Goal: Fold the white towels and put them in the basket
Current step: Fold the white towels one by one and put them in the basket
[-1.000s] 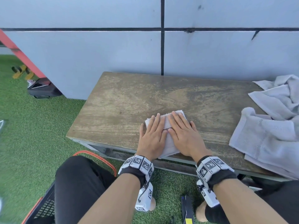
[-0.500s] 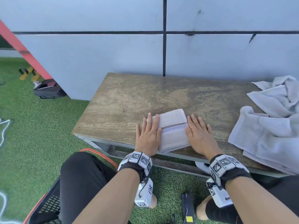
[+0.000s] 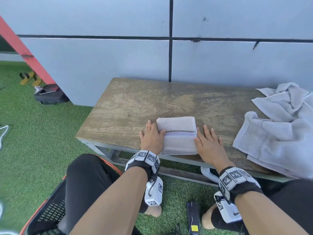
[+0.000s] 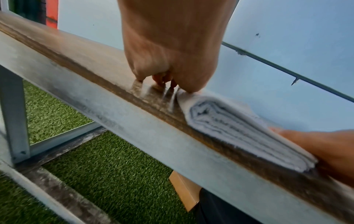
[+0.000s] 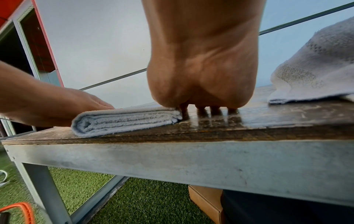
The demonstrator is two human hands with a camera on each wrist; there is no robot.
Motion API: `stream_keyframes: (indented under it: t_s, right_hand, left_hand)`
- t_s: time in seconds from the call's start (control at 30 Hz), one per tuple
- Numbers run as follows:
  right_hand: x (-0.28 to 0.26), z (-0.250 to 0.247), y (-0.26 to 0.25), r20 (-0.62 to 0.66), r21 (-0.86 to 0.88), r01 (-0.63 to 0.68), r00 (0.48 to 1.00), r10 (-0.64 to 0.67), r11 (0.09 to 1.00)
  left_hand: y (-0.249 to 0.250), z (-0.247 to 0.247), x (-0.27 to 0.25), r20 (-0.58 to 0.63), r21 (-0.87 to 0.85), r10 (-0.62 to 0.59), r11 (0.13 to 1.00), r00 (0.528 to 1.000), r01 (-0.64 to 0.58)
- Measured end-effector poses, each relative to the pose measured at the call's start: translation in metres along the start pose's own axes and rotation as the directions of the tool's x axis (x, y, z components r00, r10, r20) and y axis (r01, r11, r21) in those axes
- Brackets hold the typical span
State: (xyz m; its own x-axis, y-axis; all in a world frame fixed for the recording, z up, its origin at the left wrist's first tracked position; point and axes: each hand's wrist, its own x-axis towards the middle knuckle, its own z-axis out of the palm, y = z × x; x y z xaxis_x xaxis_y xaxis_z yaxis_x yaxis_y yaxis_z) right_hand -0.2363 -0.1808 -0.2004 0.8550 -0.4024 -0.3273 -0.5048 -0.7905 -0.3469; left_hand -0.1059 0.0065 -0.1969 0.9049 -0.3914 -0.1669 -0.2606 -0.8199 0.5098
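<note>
A folded white towel [image 3: 177, 134] with a dark checked stripe lies near the front edge of the wooden table [image 3: 135, 106]. My left hand [image 3: 151, 137] lies flat on the table along the towel's left edge, thumb resting on the cloth. My right hand [image 3: 209, 143] lies flat on the wood against the towel's right edge. In the wrist views the stacked layers of the folded towel [image 4: 239, 130] [image 5: 126, 119] show between both hands. A heap of unfolded white towels [image 3: 277, 131] sits at the table's right end. The black basket [image 3: 49, 212] with an orange rim stands on the grass by my left leg.
A grey panelled wall stands right behind the table. Green artificial turf covers the ground. A black case [image 3: 50, 95] and yellow sandals [image 3: 29, 78] lie far left by a red beam. A brown cardboard box [image 5: 206, 201] sits under the table. A dark device [image 3: 193, 217] lies between my feet.
Both hands were pressing on top of the folded towel; they have slid outward to its left and right edges, uncovering the striped top. The head view shifted slightly.
</note>
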Motion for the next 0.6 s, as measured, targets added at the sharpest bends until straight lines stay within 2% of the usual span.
stream_keyframes:
  t_s: [0.1, 0.23, 0.43, 0.6]
  right_hand:
    - [-0.004, -0.003, -0.004, -0.004, 0.001, -0.013, 1.000, 0.013, 1.000]
    - [-0.004, -0.013, -0.008, 0.011, -0.015, -0.015, 1.000, 0.015, 1.000]
    - [-0.011, -0.019, -0.009, 0.019, 0.007, -0.006, 1.000, 0.005, 1.000]
    - [-0.025, -0.021, -0.011, 0.028, 0.027, -0.001, 1.000, 0.000, 1.000]
  left_hand:
    - [0.003, -0.002, 0.000, -0.039, -0.028, -0.029, 0.999, 0.999, 0.028]
    - [0.002, -0.001, -0.014, -0.083, -0.025, 0.002, 1.000, 0.997, -0.004]
    - [0.003, -0.003, -0.024, -0.079, -0.046, -0.033, 0.999, 0.996, 0.030]
    - [0.008, -0.004, -0.029, -0.021, -0.044, -0.084, 0.996, 0.996, 0.083]
